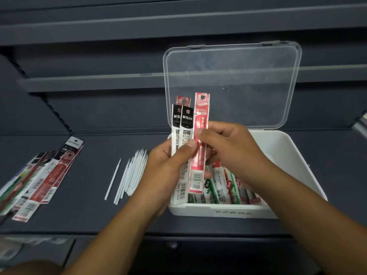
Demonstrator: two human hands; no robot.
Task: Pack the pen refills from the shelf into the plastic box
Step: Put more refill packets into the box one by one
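Note:
A white plastic box (282, 153) with a clear raised lid (232, 82) stands on the dark shelf at the right. Several packaged refills (224, 187) lie inside along its near wall. Just above the box's left end, my left hand (168, 169) grips a fan of refill packets (183, 124), black-and-white ones upright. My right hand (230, 147) pinches a red refill packet (200, 139) at the right of that fan. More refill packets (37, 179) lie in a pile at the far left of the shelf. Loose white refill tubes (131, 173) lie between pile and box.
The dark shelf surface (95, 211) has a front edge just below the box. Upper shelves (99, 80) run across the back. A single white tube (112, 179) lies apart from the bundle. Blurred items (23, 247) show on a lower level at bottom left.

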